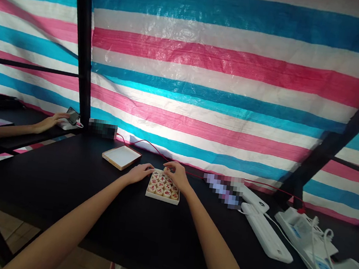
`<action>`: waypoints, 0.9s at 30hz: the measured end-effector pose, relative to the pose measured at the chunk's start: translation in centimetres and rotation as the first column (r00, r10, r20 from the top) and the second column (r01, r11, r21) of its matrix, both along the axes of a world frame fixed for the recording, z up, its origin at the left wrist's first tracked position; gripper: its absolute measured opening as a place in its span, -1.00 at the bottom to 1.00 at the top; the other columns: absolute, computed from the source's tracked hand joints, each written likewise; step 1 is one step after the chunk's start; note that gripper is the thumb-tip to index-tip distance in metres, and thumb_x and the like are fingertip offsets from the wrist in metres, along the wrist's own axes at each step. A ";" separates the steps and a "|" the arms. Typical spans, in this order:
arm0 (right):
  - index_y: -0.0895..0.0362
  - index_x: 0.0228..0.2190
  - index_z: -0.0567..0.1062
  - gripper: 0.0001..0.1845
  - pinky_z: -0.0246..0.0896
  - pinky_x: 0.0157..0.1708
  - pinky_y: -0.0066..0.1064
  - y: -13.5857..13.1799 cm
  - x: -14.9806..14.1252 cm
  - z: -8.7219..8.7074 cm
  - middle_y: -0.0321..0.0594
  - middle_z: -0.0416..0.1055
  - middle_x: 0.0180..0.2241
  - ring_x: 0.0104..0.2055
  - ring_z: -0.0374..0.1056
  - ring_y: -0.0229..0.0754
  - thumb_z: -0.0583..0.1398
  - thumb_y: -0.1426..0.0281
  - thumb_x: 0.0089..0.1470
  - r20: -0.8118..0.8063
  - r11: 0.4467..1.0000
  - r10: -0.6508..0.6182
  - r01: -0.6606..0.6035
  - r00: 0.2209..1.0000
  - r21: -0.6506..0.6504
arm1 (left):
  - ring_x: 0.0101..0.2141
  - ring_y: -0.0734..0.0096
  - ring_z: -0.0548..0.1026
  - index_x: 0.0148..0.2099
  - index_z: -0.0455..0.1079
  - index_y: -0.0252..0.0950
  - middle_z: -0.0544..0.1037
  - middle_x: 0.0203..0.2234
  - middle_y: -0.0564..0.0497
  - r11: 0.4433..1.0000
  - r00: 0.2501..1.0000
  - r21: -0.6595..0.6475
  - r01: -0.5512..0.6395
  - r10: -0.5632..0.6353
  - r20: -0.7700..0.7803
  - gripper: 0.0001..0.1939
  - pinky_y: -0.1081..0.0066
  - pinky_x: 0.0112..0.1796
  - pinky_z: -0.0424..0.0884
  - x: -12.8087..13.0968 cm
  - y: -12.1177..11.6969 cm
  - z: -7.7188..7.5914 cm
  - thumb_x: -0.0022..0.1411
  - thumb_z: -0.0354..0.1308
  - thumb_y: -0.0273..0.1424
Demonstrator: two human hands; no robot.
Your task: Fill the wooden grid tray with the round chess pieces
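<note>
A small box (163,189) of round game pieces (162,184) sits near the desk's (92,193) back edge, in the middle. Left hand (139,173) lies flat w/ loose fingers against the box's left side. Right hand (177,175) pinches a piece at the box's far edge. Looks like sorting pieces; next needs a careful pinch & lift. Red marks on pieces too small to read. Lid (121,157) lies to the left.
</note>
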State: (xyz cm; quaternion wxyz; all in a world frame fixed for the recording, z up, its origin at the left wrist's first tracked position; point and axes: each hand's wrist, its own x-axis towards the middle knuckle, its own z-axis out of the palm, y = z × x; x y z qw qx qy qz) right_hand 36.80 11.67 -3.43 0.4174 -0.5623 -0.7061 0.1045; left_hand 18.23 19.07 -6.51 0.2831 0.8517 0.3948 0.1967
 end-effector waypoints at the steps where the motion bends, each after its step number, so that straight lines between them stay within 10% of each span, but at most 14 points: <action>1: 0.14 -0.32 0.49 -0.78 0.21 -0.21 -0.41 0.5 -0.1 -0.3 -0.22 0.38 -0.25 -0.28 0.32 -0.27 0.17 0.51 -0.11 0.007 1.000 0.000 0.000 1.000 -0.007 | -0.31 0.30 0.43 -0.12 0.35 -0.25 0.49 -0.37 0.01 1.000 1.000 0.000 0.003 -0.003 0.000 -0.59 0.42 -0.35 0.26 0.0 0.0 0.0 0.19 -0.15 -0.13; 15: 0.14 -0.38 0.53 -0.82 0.11 -0.11 -0.43 -1.6 -0.3 -0.7 -0.21 0.39 -0.21 -0.19 0.29 -0.27 0.11 0.44 0.06 0.224 1.000 -0.014 0.015 0.974 0.000 | -0.31 0.29 0.41 -0.11 0.34 -0.27 0.49 -0.38 0.00 1.000 1.000 0.007 0.012 -0.012 0.001 -0.57 0.42 -0.32 0.26 0.0 0.2 -0.1 0.16 -0.15 -0.11; 22: 0.00 -0.22 0.46 -0.79 0.02 -0.14 -0.25 -10.4 2.7 2.0 -0.25 0.37 -0.16 -0.11 0.23 -0.14 0.10 0.34 0.10 0.491 0.972 -0.209 0.234 0.846 0.010 | -0.31 0.28 0.41 -0.09 0.33 -0.27 0.49 -0.36 -0.01 0.999 0.999 -0.013 0.029 -0.029 0.024 -0.54 0.40 -0.30 0.26 -0.1 0.5 -0.3 0.16 -0.15 -0.09; 27: 0.03 -0.23 0.45 -0.78 0.10 -0.16 -0.31 -15.7 6.4 0.5 -0.24 0.34 -0.18 -0.14 0.22 -0.15 0.12 0.43 0.04 0.493 0.946 -0.042 0.193 0.869 -0.259 | -0.29 0.25 0.41 -0.09 0.33 -0.26 0.49 -0.35 -0.01 1.000 1.000 -0.014 0.019 -0.018 0.017 -0.56 0.38 -0.25 0.24 0.0 0.7 -0.6 0.15 -0.14 -0.10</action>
